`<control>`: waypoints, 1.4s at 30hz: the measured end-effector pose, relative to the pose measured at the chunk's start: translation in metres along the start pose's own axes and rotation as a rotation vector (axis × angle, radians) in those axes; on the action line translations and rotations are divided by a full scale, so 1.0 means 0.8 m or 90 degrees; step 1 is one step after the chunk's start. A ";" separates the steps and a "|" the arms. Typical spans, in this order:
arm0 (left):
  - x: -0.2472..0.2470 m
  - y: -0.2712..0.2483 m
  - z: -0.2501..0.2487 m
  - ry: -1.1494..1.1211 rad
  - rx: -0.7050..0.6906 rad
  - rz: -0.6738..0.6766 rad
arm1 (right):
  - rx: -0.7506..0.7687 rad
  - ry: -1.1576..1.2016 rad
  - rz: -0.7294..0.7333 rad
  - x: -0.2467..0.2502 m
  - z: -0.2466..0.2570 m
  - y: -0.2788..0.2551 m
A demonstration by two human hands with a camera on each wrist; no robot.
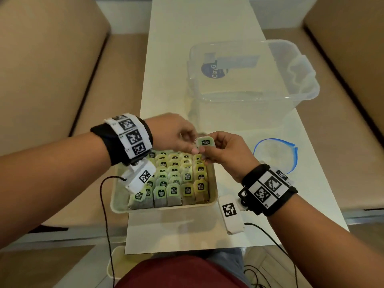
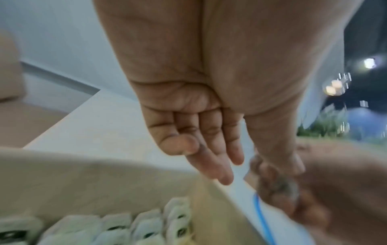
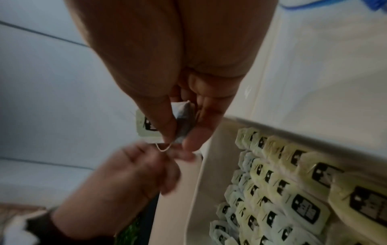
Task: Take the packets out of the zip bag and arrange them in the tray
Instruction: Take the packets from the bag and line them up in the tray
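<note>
A tea bag packet (image 1: 205, 142) with a green tag hangs over the far right corner of the beige tray (image 1: 166, 207). My right hand (image 1: 208, 151) pinches the packet (image 3: 184, 121) between thumb and fingers. My left hand (image 1: 192, 143) meets it from the left; its thumb and a fingertip pinch the packet's lower end, where a loop of string (image 3: 163, 148) shows. The other left fingers (image 2: 222, 167) lie fairly straight. Several tagged packets (image 1: 176, 179) stand in rows in the tray. The clear zip bag (image 1: 274, 156) with a blue seal lies flat on the table to the right.
A large clear plastic bin (image 1: 251, 80) stands on the white table (image 1: 187, 38) beyond the tray. Beige seats flank the table on both sides. Black cables (image 1: 105, 204) hang from both wrist cameras near the table's front edge.
</note>
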State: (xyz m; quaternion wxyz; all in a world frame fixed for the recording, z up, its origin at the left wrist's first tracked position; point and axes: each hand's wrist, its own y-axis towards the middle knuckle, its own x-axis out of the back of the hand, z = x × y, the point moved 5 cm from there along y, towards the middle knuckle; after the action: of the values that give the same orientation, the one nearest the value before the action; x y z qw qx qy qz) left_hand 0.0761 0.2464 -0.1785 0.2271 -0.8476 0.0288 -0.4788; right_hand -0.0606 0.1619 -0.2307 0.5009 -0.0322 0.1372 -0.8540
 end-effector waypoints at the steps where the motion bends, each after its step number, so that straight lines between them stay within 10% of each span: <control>1: 0.012 -0.006 -0.006 -0.038 -0.012 -0.043 | 0.004 -0.007 0.002 -0.006 0.002 0.002; 7: 0.031 -0.024 -0.009 -0.005 0.007 -0.173 | 0.019 -0.049 0.029 -0.037 0.014 0.012; 18: 0.007 -0.050 0.039 -0.020 0.106 -0.112 | 0.070 -0.346 0.000 -0.037 0.013 0.009; 23: -0.063 -0.041 0.040 0.266 0.122 0.145 | 0.134 -0.471 -0.162 -0.001 0.016 0.006; 28: -0.120 -0.039 0.047 0.276 0.110 0.394 | -0.002 -0.570 -0.127 0.022 -0.009 0.003; 42: -0.126 0.005 0.052 0.311 0.136 0.427 | -0.077 -0.437 -0.015 0.020 -0.032 -0.007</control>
State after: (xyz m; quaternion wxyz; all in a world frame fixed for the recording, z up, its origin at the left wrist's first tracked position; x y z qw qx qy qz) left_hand 0.0565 0.2841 -0.2786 0.4430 -0.6248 0.3060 -0.5654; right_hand -0.0785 0.1559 -0.2553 0.5053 -0.3487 0.0111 -0.7893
